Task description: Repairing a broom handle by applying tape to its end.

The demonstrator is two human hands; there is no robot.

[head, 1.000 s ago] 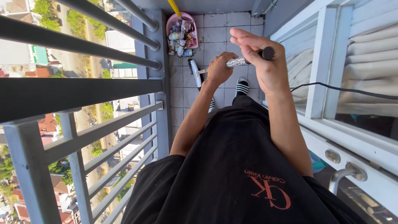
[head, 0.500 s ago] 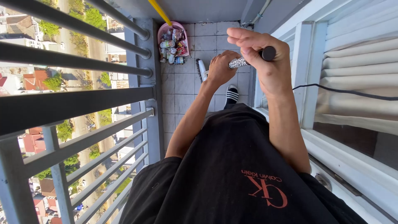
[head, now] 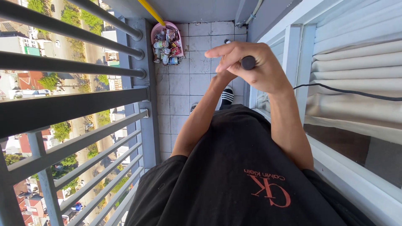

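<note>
My right hand [head: 255, 67] is closed around the black top end of a broom handle [head: 248, 62], held up in front of my chest. My left hand [head: 221, 78] reaches up just below it on the same handle. Only the wrist and the heel of that hand show, since the right hand covers its fingers and the patterned shaft. A small bit of the broom's lower end [head: 227, 41] peeks out above my right fingers, over the tiled floor.
I stand on a narrow tiled balcony [head: 180, 83]. A grey metal railing [head: 75, 104] runs along the left, high above a street. A pink basin of cans [head: 165, 42] and a yellow pole [head: 151, 11] sit in the far corner. My striped slipper [head: 227, 96], a white window frame [head: 293, 62] and a black cable [head: 347, 92] are on the right.
Both hands have swung left and a little lower with the handle. The right hand now covers the left hand and the patterned shaft. The broom head on the floor is no longer seen.
</note>
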